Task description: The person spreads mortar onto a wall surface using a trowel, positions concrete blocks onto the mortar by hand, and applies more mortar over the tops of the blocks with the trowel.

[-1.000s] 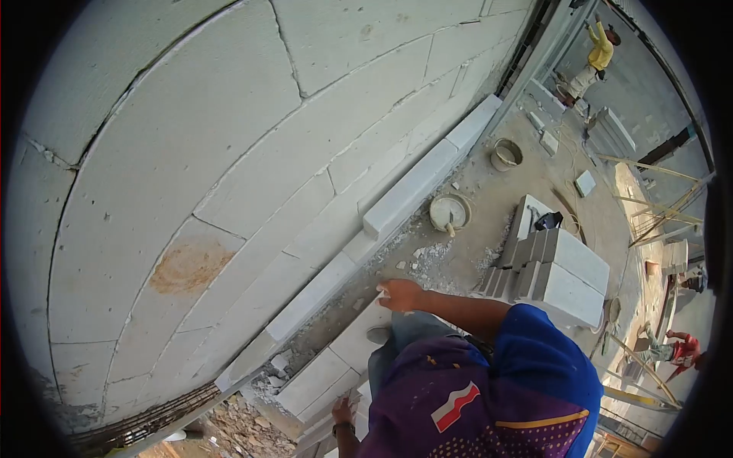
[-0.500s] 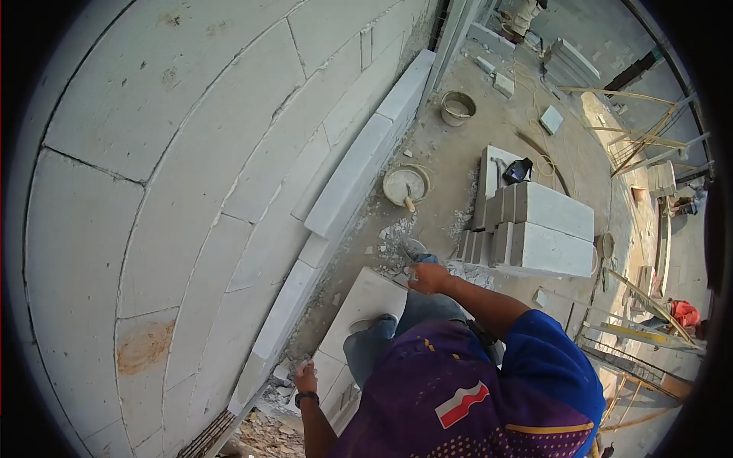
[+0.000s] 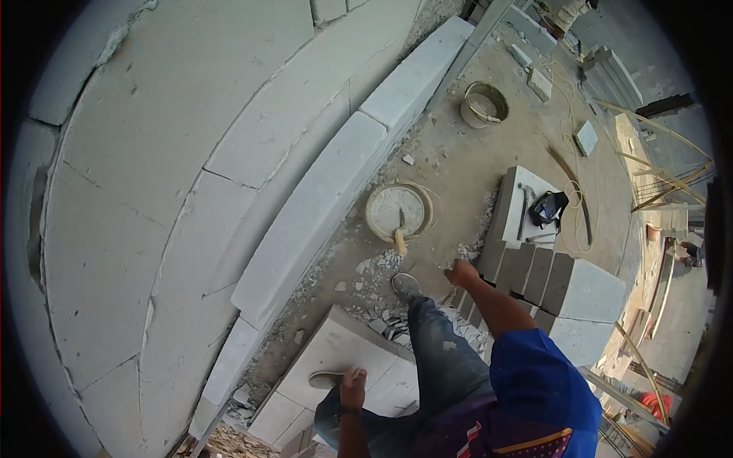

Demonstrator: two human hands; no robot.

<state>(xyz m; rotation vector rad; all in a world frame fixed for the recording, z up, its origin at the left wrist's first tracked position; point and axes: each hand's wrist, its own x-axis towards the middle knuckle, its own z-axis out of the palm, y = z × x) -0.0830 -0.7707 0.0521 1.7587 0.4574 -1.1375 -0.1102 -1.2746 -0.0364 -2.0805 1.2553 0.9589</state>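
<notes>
My left hand (image 3: 353,388), with a dark band at the wrist, hangs over my thigh beside one shoe (image 3: 326,379); its fingers are loosely apart and nothing shows in them. My right hand (image 3: 462,273) is closed in the air, just left of the stacked grey blocks (image 3: 534,271), with nothing visible in it. My other shoe (image 3: 406,285) stands among white rubble. Under the first shoe lie pale blocks (image 3: 343,343). Ahead is a round mortar pan (image 3: 395,211) with a wooden-handled trowel (image 3: 400,238).
A block wall (image 3: 229,137) with a low ledge of white blocks (image 3: 321,191) runs along the left. Beyond the pan stands a bucket (image 3: 484,105). Tools and a black pouch (image 3: 548,206) lie on a slab. A co-worker (image 3: 569,15) is at the far top; bamboo scaffolding (image 3: 664,183) stands right.
The view has moved nearer the pan and block stack. One foot now shows forward in the rubble. My right hand has swung toward the stack, and my left hand has moved over the thigh.
</notes>
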